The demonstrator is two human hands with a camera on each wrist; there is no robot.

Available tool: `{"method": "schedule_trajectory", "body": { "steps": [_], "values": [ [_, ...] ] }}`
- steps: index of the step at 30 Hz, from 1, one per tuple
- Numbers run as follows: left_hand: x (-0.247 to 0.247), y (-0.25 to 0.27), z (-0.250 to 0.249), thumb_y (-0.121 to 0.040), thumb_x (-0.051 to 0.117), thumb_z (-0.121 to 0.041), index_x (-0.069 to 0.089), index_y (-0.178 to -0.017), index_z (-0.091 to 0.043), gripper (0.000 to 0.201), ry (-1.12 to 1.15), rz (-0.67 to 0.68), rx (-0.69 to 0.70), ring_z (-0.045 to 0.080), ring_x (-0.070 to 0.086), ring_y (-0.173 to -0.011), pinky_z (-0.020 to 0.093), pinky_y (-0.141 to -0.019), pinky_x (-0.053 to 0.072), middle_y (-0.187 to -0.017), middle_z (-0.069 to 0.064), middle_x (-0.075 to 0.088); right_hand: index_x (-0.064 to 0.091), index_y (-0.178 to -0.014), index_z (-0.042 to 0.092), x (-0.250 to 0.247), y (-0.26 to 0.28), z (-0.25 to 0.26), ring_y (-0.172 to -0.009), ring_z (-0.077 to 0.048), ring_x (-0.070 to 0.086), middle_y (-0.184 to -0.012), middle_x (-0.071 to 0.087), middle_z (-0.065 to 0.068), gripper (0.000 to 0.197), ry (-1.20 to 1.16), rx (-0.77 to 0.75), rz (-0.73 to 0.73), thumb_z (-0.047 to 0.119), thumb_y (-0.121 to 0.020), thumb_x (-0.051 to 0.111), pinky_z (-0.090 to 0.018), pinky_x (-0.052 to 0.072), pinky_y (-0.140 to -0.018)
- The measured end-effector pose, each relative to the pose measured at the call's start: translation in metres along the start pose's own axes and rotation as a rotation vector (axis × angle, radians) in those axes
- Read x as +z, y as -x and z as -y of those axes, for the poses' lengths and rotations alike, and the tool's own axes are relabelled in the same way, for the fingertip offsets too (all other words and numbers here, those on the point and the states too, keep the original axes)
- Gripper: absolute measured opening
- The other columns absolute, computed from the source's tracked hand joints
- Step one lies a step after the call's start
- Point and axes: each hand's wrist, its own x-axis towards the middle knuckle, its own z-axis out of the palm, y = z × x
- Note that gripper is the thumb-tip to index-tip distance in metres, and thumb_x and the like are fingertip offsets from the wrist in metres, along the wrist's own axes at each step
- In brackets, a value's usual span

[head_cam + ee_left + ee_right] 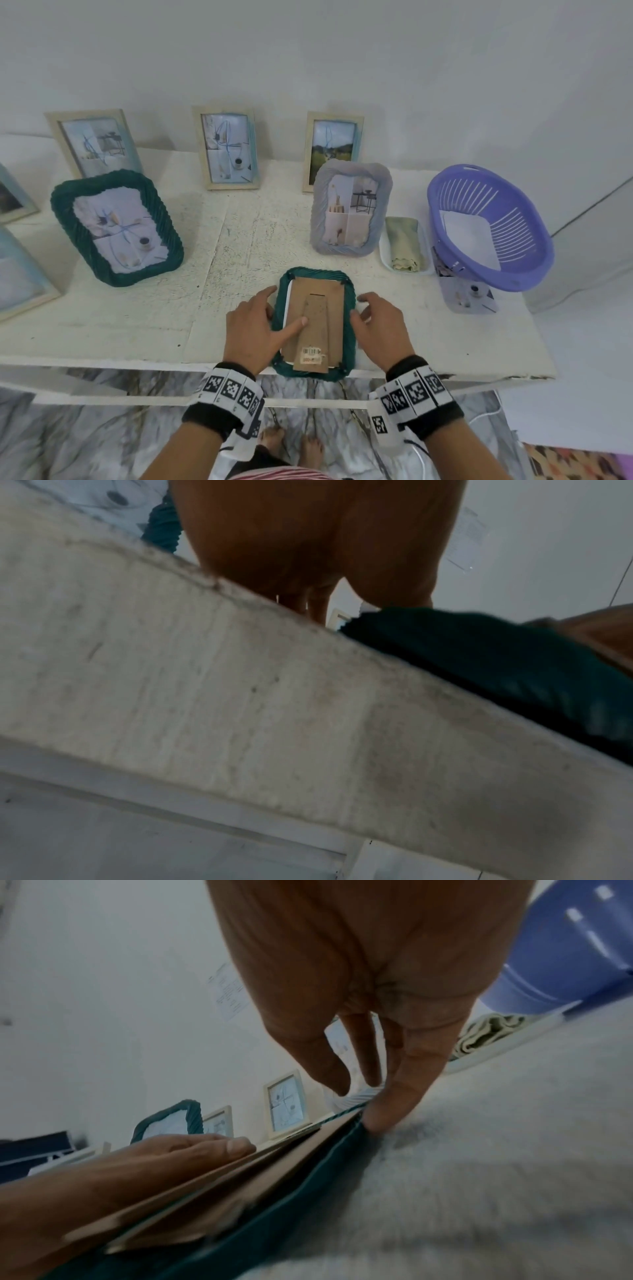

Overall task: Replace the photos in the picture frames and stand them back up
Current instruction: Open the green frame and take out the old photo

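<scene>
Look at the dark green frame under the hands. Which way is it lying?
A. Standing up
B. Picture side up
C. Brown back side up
C: the dark green woven picture frame lies flat on the white table, brown cardboard backing facing up, with the left hand thumb on it.

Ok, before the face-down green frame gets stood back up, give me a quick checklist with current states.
1. Backing board seated in the green frame: ok, lies flat.
2. Corner clips turned over the board: cannot tell, too small.
3. Left hand steadying: ok, thumb presses the easel leg.
4. Right hand at the frame's right edge: ok, fingertips touch it, no grip yet.
5. New photo inside: cannot tell, frame face down.
6. Frame fully on the table: not ok, near end overhangs the edge.
</scene>
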Motion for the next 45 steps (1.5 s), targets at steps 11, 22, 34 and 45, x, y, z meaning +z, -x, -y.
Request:
{"method": "schedule_trajectory", "body": {
  "steps": [11,22,34,45],
  "values": [
    [0.009,0.003,0.006,-0.062,0.048,-0.087,0.050,-0.130,-0.027,0.090,-0.109,-0.041,0.013,0.013,0.047,-0.080,0.035,-0.078,0.034,-0.075,-0.018,0.044,0.054,-0.135,0.020,0.004,-0.031,0.013,-0.093,-0.028,0.047,-0.108,0.047,-0.011,0.041,0.264,-0.251,0.124,0.016,-0.095,0.045,-0.035,0.044,-0.083],
    [0.007,0.002,0.006,-0.062,0.048,-0.086,0.047,-0.133,-0.027,0.092,-0.118,-0.014,0.002,0.012,0.046,-0.082,0.035,-0.082,0.035,-0.076,-0.020,0.043,0.058,-0.130,0.015,-0.001,-0.035,0.012,-0.091,-0.028,0.045,-0.104,0.053,-0.012,0.039,0.286,-0.288,0.109,0.011,-0.094,0.046,-0.033,0.039,-0.080],
    [0.004,0.003,0.002,-0.063,0.047,-0.085,0.049,-0.131,-0.026,0.090,-0.133,-0.010,0.020,0.015,0.053,-0.089,0.035,-0.082,0.036,-0.084,-0.014,0.050,0.047,-0.134,0.017,-0.004,-0.014,0.022,-0.101,-0.028,0.043,-0.116,0.046,-0.012,0.043,0.352,-0.248,0.145,0.036,-0.095,0.047,-0.037,0.045,-0.087],
    [-0.012,-0.023,-0.015,-0.084,0.035,-0.079,0.021,-0.149,-0.041,0.077,-0.245,0.158,0.118,0.020,0.055,-0.099,0.036,-0.082,0.049,-0.114,0.002,0.047,0.040,-0.140,0.029,0.010,0.016,0.024,-0.115,-0.028,0.035,-0.139,0.027,-0.011,0.055,0.320,-0.174,0.179,0.053,-0.091,0.049,-0.035,0.043,-0.093]
  ]
}}
